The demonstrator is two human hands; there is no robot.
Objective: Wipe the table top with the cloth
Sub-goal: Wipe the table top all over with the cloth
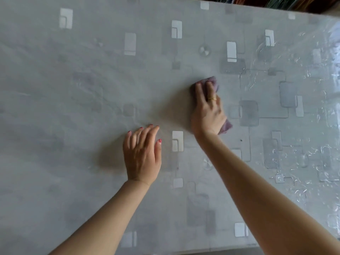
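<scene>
A grey table top (77,92) with a pattern of pale and dark rectangles fills the view under a clear plastic cover. A small purple cloth (214,82) lies on it right of centre. My right hand (207,109) presses flat on the cloth with straight fingers; the cloth shows beyond the fingertips and by the wrist. My left hand (142,153) rests flat on the bare table to the left and nearer me, fingers straight and slightly spread, holding nothing.
The plastic cover is wrinkled and shiny along the right side (309,74). The table's far edge (276,8) runs across the top right, with dark coloured fabric behind it. The near edge (211,252) shows at the bottom.
</scene>
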